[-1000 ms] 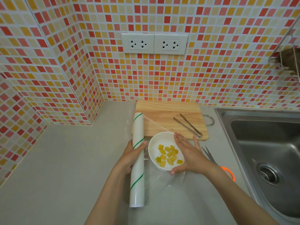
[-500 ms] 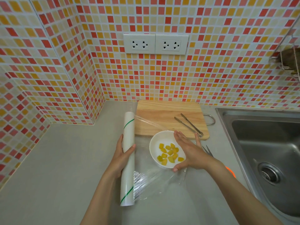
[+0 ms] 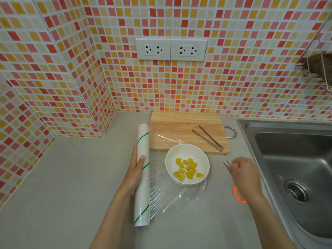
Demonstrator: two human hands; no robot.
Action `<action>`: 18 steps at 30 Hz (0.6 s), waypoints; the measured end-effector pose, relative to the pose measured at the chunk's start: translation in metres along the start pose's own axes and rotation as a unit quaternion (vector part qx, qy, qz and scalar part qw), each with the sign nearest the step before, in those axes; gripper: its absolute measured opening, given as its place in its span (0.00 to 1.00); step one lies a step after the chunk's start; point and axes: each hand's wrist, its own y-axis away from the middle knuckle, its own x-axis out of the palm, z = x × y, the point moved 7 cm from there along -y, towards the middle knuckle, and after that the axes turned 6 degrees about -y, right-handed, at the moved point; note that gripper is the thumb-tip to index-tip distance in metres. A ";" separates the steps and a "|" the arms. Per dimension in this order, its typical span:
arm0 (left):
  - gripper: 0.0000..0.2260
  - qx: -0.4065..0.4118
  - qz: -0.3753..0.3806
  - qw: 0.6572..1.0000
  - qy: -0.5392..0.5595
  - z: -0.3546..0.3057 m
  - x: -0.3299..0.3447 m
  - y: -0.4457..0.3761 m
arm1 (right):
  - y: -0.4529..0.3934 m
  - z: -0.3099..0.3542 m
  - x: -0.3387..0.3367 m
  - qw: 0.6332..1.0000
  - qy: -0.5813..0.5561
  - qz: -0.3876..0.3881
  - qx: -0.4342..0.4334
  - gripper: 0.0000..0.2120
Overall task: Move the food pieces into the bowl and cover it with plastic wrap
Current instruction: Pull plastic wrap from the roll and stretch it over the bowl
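A white bowl (image 3: 168,159) stands on the grey counter in front of the wooden cutting board (image 3: 179,123). Several yellow food pieces (image 3: 187,170) lie inside it. My left hand (image 3: 135,170) grips the white plastic wrap roll (image 3: 143,198) to the left of the bowl. A sheet of clear film (image 3: 172,194) stretches from the roll to the right, over and around the bowl. My right hand (image 3: 245,172), blurred, is to the right of the bowl, over the scissors (image 3: 225,163) with an orange handle. Whether it grips them I cannot tell.
Metal tongs (image 3: 208,138) lie on the cutting board's right side. A steel sink (image 3: 296,168) fills the right. Tiled walls close the back and left, with two sockets (image 3: 170,49) above. A wire rack (image 3: 318,69) hangs at the upper right.
My left hand has drawn the roll leftward, pulling out more film. My right hand left the bowl's rim and moved right, over the scissors.
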 end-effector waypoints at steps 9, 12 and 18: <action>0.24 -0.054 -0.019 0.997 0.043 0.012 -0.002 -0.005 | 0.017 -0.053 0.007 0.960 0.213 0.171 0.068 0.13; 0.22 -0.047 -0.025 0.998 0.027 0.009 -0.004 -0.005 | 0.018 -0.046 0.007 0.951 0.252 0.171 0.062 0.09; 0.19 -0.043 -0.019 0.999 0.024 0.001 -0.002 -0.001 | 0.046 -0.031 -0.014 0.956 -0.064 0.260 0.122 0.10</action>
